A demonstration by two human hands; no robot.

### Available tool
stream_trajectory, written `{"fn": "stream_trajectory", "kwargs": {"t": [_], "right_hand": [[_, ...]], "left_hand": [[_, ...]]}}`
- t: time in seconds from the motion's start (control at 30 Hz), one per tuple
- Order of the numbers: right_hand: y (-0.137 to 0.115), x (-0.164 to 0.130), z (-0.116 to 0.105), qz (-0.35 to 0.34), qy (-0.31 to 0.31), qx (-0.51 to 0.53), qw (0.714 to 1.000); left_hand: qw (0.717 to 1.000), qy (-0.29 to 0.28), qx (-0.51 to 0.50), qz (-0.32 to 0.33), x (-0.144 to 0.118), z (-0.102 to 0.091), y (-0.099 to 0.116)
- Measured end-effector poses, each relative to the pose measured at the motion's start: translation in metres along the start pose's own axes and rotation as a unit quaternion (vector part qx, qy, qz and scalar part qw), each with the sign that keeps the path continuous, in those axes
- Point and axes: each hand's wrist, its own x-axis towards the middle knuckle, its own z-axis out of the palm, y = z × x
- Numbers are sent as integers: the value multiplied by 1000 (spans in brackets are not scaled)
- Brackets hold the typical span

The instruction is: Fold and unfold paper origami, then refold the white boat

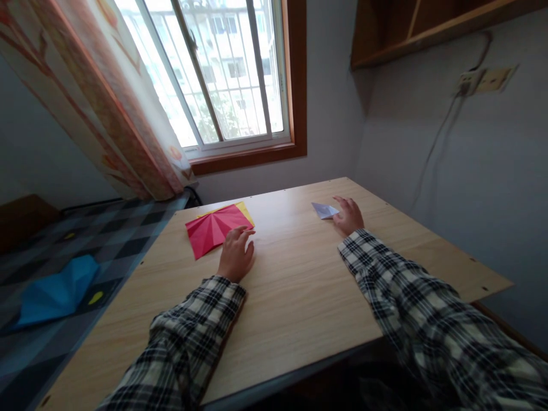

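Note:
My left hand point(237, 252) is over the table just at the near right edge of a creased red sheet of paper point(214, 229), fingers loosely curved and apart, gripping nothing. Under the red sheet, a yellow sheet point(245, 212) shows along its far and right sides. On the right, my right hand point(349, 216) rests beside a small folded piece of white paper point(324, 210). Its fingers are spread around the paper's right end, and the thumb side seems to touch it; the exact contact is hard to see.
The light wooden table point(282, 308) has its far edge near the wall below a barred window point(231, 74). Left of it, a checked bedspread point(25, 348) carries a creased blue paper point(60, 291). A wall shelf point(411, 43) and a plugged-in cable point(436, 137) are at right.

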Motion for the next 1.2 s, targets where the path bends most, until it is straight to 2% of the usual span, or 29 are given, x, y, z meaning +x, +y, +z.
{"fn": "stream_trajectory", "kwargs": {"t": [0.1, 0.2, 0.33, 0.47, 0.83, 0.93, 1.1, 1.2], "right_hand": [[-2, 1, -2, -2, 16, 8, 1000], [-5, 1, -5, 0, 23, 16, 1000], [-11, 1, -7, 7, 9, 22, 1000], [-15, 1, -7, 6, -6, 9, 1000], [-42, -2, -13, -47, -11, 22, 999], [-51, -5, -14, -74, -31, 34, 996], [-63, -9, -10, -127, -60, 66, 988], [-69, -11, -7, -127, -83, 114, 982]], "left_hand": [[997, -36, 67, -4, 0, 1, -21], [992, -58, 103, -40, -1, 6, -31], [985, -85, 130, -70, -1, 10, -31], [986, -92, 108, -88, -1, 10, -29], [970, -173, 126, -111, 4, 13, -33], [974, -158, 114, -118, 4, 14, -34], [983, -92, 111, -115, 2, 16, -31], [986, -49, 111, -113, -1, 15, -25]]}}
